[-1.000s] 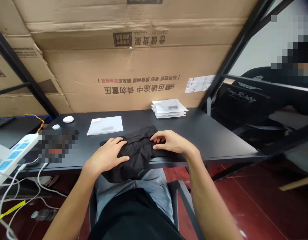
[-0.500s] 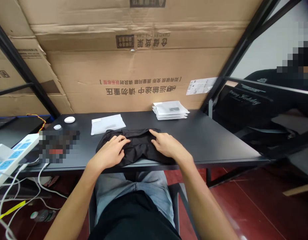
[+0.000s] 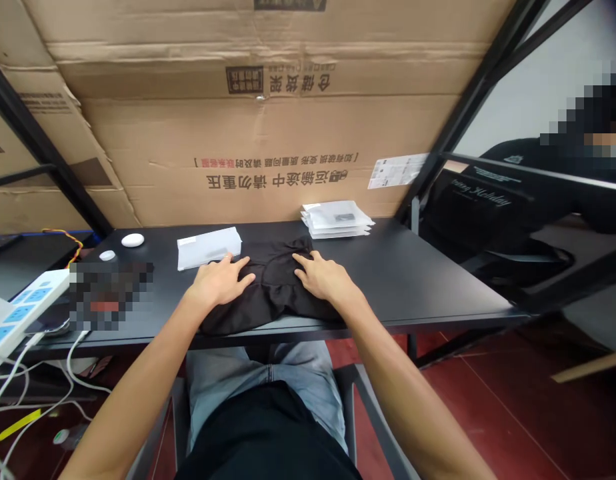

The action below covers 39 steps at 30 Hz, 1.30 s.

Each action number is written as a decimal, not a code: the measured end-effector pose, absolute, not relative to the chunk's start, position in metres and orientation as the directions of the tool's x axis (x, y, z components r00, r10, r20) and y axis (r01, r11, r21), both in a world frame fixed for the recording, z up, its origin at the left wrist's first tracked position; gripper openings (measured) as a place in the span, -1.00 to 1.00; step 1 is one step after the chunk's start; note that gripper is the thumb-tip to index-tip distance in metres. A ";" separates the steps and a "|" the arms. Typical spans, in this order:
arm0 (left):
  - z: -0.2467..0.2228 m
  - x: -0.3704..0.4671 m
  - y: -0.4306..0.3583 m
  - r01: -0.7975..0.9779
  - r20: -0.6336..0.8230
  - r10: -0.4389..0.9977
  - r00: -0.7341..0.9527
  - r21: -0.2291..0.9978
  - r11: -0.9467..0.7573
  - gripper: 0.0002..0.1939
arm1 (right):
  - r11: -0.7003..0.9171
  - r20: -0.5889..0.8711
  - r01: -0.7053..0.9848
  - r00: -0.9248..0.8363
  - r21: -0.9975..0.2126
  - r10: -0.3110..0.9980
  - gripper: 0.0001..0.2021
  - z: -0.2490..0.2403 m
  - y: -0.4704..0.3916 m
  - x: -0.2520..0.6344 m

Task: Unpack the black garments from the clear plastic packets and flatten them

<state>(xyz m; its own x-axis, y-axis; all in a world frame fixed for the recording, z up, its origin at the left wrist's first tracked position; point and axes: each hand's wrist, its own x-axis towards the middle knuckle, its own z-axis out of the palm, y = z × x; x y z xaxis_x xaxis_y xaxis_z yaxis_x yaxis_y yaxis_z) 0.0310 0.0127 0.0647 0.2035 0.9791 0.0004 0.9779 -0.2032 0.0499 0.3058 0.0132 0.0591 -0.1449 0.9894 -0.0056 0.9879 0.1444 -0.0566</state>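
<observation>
A black garment [image 3: 271, 283] lies spread on the black table [image 3: 413, 280], reaching from the near edge toward the back. My left hand [image 3: 218, 281] rests flat on its left part, fingers apart. My right hand [image 3: 324, 275] presses flat on its right part, fingers spread and pointing away from me. Neither hand grips the cloth. A clear flat plastic bag [image 3: 208, 247] lies just beyond my left hand, touching the garment's far left corner.
A stack of clear bags [image 3: 337, 219] sits at the back of the table. Two small white round objects [image 3: 132, 240] lie at the back left. A white power strip [image 3: 23, 310] with cables is at the left. Cardboard boxes [image 3: 268, 120] stand behind. A person in black sits at the right.
The garment has been pushed up from the table edge and my lap farther onto the table. Both hands moved forward with it and now lie flat with fingers spread.
</observation>
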 end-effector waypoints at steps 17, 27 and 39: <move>0.050 -0.054 0.061 0.995 0.153 0.985 0.075 0.057 -0.085 -0.18 | 0.526 0.010 0.837 -0.531 -0.152 0.847 -0.25 0.031 0.003 0.280; 0.035 0.027 0.052 0.902 -0.024 0.906 0.423 0.111 -0.418 0.02 | 0.404 0.024 0.909 -0.403 -0.104 0.915 -0.18 0.033 0.057 0.308; 0.044 0.007 0.009 0.881 0.109 0.903 0.416 0.200 -0.429 -0.10 | 0.182 0.327 0.965 -0.236 0.188 0.915 -0.29 0.070 0.160 0.425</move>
<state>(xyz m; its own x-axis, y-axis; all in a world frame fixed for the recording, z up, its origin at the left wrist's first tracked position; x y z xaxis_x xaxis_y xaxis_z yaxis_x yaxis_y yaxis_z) 0.0067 0.0088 0.0439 0.4157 0.9030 0.1086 0.8806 -0.4294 0.2002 0.4254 0.1605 0.0697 -0.2360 0.9150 0.3273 0.9652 0.1816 0.1883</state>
